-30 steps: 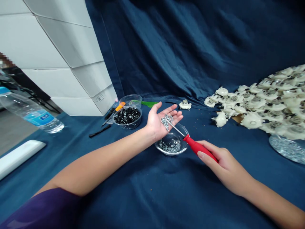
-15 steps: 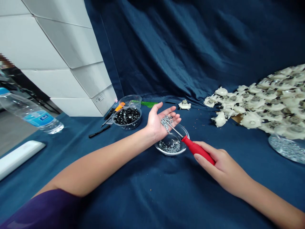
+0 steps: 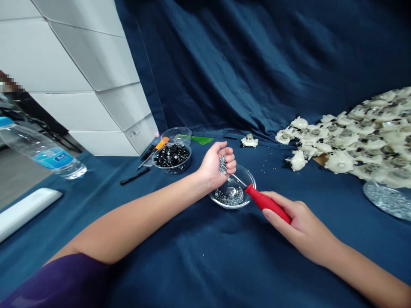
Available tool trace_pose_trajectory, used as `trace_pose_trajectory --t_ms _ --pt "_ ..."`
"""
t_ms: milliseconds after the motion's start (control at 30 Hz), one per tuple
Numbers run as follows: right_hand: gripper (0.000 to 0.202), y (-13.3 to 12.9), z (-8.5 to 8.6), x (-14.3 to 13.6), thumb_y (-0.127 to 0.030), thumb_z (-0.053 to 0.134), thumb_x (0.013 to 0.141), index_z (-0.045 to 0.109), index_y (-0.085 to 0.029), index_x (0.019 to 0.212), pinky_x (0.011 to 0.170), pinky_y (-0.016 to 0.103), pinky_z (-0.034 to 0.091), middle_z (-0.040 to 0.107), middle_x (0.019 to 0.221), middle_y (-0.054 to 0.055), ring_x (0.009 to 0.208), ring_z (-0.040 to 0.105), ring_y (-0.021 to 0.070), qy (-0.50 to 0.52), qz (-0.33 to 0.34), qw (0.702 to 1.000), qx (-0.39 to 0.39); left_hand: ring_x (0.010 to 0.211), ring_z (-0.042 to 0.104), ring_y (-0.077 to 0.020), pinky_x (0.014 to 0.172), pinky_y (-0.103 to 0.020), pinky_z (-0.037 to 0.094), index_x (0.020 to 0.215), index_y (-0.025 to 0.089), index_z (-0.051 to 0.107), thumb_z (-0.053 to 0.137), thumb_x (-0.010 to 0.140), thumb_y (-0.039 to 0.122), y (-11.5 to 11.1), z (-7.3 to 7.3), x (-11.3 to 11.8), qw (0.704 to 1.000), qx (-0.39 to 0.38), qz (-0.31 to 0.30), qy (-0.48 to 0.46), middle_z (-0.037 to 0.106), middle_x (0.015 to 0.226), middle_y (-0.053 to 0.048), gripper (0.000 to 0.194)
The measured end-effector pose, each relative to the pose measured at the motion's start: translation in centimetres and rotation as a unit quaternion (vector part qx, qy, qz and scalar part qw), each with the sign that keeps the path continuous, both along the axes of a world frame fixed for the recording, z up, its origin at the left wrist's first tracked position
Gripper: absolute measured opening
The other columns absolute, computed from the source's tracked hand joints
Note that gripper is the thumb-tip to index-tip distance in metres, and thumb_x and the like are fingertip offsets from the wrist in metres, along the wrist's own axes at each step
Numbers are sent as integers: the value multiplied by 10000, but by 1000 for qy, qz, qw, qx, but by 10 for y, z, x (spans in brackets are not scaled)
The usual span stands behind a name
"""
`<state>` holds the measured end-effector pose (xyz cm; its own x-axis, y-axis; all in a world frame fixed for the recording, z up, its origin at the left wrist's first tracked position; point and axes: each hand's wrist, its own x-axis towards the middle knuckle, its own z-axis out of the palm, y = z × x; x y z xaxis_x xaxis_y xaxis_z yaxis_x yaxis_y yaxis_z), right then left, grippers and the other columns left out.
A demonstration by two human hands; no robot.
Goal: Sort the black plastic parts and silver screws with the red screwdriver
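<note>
fingers (image 3: 230,157) of our left hand (image 3: 212,166) have just curled in, cupping small silver screws (image 3: 222,165) above the clear bowl (image 3: 231,207) — held more securely now, we judge. our right hand (image 3: 300,222) grips the red screwdriver (image 3: 269,205) — its tip, by those fingers, we cannot see.

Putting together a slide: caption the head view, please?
Left hand cups small silver screws over a clear bowl; right hand grips a red-handled screwdriver.
</note>
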<state>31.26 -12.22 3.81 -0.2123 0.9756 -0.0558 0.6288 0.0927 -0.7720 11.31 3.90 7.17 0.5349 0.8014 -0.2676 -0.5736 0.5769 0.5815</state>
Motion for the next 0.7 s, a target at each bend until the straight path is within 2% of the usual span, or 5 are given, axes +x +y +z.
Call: trace_pose_trajectory --t_ms 133,267,433,533,700 --pt "444 0 -1 0 -547 471 1105 606 -257 1414 604 308 401 648 762 -31 614 540 172 0 5 1000 -2 300 263 -83 312 -197 193 537 225 342 415 1074 250 0 1 -1 1000 -5 -12 -11 280 422 64 543" --pt "399 0 -2 1 -539 488 1100 625 -262 1353 590 302 389 617 725 -44 591 524 163 1 1 1000 10 319 257 -89 318 -201 202 557 235 335 432 1073 295 -1 2 -2 999 -19 -14 -37 271 445 65 529" --pt "391 1 -3 5 -549 510 1094 623 -270 1343 562 292 361 567 677 -64 560 503 153 0 -12 1000 24 460 502 -147 426 -245 435 716 185 585 449 1052 475 -1 -1 -3 998 -14 0 -64 519 578 -24 464" --pt "386 2 -4 7 -548 522 1092 622 -277 1348 567 291 373 588 689 -64 564 522 152 -5 -21 999 37 592 647 -194 541 -287 557 871 128 689 471 1041 507 0 -3 -4 998 -18 11 -57 652 704 -90 469" --pt "374 1 -3 6 -542 531 1085 641 -275 1323 548 293 374 592 662 -64 544 534 155 -16 -48 997 56 720 737 -241 666 -333 637 1072 67 748 480 1032 514 0 -2 -4 998 -30 22 -48 732 805 -139 523"
